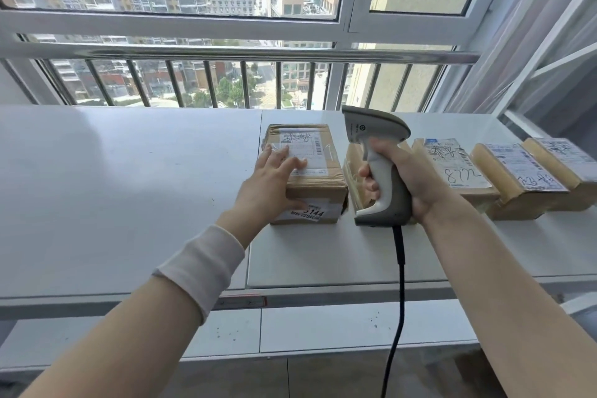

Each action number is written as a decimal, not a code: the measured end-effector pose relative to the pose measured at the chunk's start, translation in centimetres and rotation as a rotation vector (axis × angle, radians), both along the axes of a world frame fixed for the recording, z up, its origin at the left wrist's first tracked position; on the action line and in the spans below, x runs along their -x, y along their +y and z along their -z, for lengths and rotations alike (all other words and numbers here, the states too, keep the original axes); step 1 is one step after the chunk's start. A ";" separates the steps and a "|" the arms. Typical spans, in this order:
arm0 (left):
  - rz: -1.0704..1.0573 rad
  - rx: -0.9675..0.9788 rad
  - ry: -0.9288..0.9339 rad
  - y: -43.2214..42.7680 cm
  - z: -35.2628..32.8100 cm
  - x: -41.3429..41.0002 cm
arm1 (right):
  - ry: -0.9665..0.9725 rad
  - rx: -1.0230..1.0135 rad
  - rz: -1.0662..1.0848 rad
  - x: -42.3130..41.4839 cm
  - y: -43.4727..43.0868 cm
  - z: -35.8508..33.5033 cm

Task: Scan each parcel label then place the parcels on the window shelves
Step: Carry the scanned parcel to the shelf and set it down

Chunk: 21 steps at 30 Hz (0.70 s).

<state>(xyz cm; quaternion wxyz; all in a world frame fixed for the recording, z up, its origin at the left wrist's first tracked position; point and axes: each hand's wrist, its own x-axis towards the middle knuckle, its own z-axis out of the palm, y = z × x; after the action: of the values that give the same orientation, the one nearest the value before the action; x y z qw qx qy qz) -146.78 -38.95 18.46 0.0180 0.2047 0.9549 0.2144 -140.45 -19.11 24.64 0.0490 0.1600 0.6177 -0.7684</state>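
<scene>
Beside the right hand's (408, 176) scanner (387, 192), left hand (274, 182) rests on parcel (329, 186).

One wide-angle camera, worn on the person's head, looks forward and down across the white window shelf (129, 171) to the barred window (200, 22) straight ahead. The shelf lies near, filling the middle of the view; the edges bow, probably from the lens.
</scene>
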 end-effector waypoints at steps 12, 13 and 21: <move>0.004 0.034 -0.013 0.3 -0.3 1.2 | -0.020 -0.016 -0.013 0.7 0.5 0.1; 0.003 0.040 -0.017 0.3 -0.4 1.1 | -0.023 -0.018 -0.011 0.6 0.5 0.0; 0.042 0.019 0.030 0.1 -0.4 0.3 | 0.001 -0.014 0.039 -2.5 0.3 -0.2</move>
<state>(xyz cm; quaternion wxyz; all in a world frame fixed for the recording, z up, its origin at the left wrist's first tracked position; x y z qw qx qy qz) -147.10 -38.86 18.84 0.0102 0.2277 0.9526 0.2016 -137.94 -18.79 24.88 0.0326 0.1723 0.6199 -0.7649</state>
